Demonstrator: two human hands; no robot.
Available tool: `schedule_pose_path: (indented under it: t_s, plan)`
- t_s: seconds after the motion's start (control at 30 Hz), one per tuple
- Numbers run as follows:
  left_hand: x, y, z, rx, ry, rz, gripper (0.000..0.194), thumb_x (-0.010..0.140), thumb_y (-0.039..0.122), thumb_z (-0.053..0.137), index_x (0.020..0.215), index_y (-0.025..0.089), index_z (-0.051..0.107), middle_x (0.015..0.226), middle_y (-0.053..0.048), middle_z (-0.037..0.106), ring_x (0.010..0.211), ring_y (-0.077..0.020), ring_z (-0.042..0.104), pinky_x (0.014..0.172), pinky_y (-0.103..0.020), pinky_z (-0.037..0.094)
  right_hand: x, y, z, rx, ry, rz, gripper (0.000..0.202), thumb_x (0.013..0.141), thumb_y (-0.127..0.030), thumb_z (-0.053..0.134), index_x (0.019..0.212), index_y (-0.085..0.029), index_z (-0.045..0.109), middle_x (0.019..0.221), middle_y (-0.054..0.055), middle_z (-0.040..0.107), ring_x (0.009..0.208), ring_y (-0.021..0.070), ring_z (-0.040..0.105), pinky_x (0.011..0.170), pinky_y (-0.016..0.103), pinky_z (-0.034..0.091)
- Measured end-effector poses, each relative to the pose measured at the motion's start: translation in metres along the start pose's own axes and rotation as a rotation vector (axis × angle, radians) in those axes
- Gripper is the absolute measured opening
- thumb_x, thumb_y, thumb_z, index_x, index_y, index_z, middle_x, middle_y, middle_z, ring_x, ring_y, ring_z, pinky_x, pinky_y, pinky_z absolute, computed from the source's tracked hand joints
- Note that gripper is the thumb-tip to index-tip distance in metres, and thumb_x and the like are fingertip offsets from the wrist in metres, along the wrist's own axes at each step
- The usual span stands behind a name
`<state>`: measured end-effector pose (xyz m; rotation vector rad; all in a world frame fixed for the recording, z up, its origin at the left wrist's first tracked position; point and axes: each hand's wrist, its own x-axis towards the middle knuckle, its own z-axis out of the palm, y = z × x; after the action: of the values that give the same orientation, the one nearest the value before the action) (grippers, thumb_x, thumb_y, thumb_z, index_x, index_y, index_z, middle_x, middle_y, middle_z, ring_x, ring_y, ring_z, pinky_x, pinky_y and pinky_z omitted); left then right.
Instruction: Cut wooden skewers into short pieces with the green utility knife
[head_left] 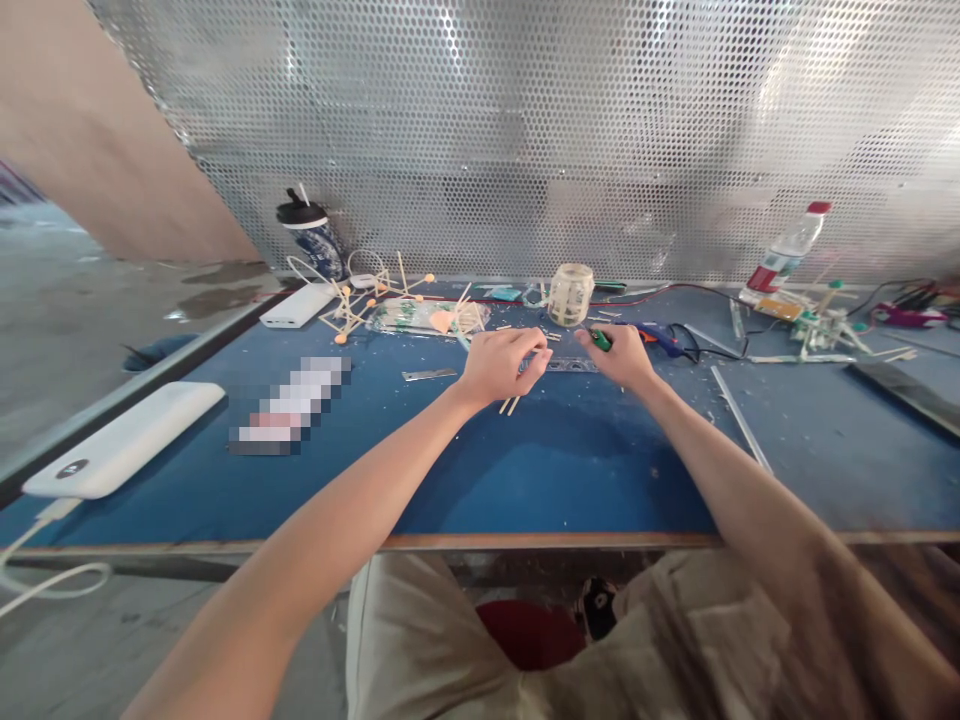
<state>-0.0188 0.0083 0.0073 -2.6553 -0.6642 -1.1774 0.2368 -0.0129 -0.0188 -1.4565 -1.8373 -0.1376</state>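
Note:
My left hand is closed, fingers curled down, over the middle of the blue table. Two thin wooden sticks poke out just below it; whether the fingers grip them I cannot tell. My right hand is wrapped round a small green-handled tool, whose working end is too small to make out. Between the two hands lies a clear plastic ruler, partly covered by them. Behind them stands a round holder built of pale sticks. A loose metal blade lies left of my left hand.
A blue glue gun with a black cord sits right of my right hand. At the left are stick models, a bag of sticks, white power banks and a tumbler. A bottle stands back right, before a perforated metal panel.

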Motion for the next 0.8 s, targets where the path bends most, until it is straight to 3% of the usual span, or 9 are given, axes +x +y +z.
schedule_pose_path:
  t_s: [0.17, 0.33, 0.63, 0.8]
  plan:
    - [0.001, 0.002, -0.004, -0.002, 0.008, 0.078, 0.034, 0.099, 0.050, 0.038, 0.090, 0.022, 0.056, 0.077, -0.002, 0.071, 0.069, -0.0153, 0.065, 0.064, -0.030, 0.043, 0.000, -0.005, -0.004, -0.012, 0.055, -0.079, 0.043, 0.090, -0.056, 0.062, 0.066, -0.022, 0.050, 0.060, -0.004, 0.049, 0.056, 0.0112, 0.039, 0.057, 0.028, 0.034]
    - [0.001, 0.003, -0.003, -0.016, 0.001, 0.101, 0.039, 0.098, 0.055, 0.039, 0.083, 0.022, 0.053, 0.072, 0.000, 0.068, 0.065, -0.0142, 0.063, 0.061, -0.030, 0.040, -0.002, -0.019, -0.011, 0.004, 0.021, -0.197, 0.039, 0.088, -0.050, 0.060, 0.063, -0.024, 0.045, 0.057, -0.003, 0.049, 0.055, 0.0128, 0.036, 0.058, 0.030, 0.031]
    - [0.000, 0.012, 0.004, -0.057, -0.019, 0.107, 0.058, 0.091, 0.076, 0.042, 0.073, 0.022, 0.051, 0.062, 0.003, 0.065, 0.056, -0.0124, 0.061, 0.051, -0.029, 0.033, -0.009, -0.039, -0.008, -0.048, 0.076, -0.321, 0.026, 0.081, -0.047, 0.059, 0.069, -0.024, 0.053, 0.062, 0.001, 0.058, 0.058, 0.0164, 0.047, 0.060, 0.032, 0.032]
    - [0.000, 0.012, 0.004, -0.062, -0.031, 0.103, 0.058, 0.090, 0.077, 0.043, 0.074, 0.022, 0.054, 0.062, 0.002, 0.066, 0.056, -0.0130, 0.063, 0.050, -0.029, 0.034, -0.008, -0.042, -0.006, -0.080, 0.135, -0.353, 0.023, 0.081, -0.043, 0.060, 0.070, -0.024, 0.053, 0.062, 0.002, 0.059, 0.059, 0.0175, 0.050, 0.062, 0.033, 0.034]
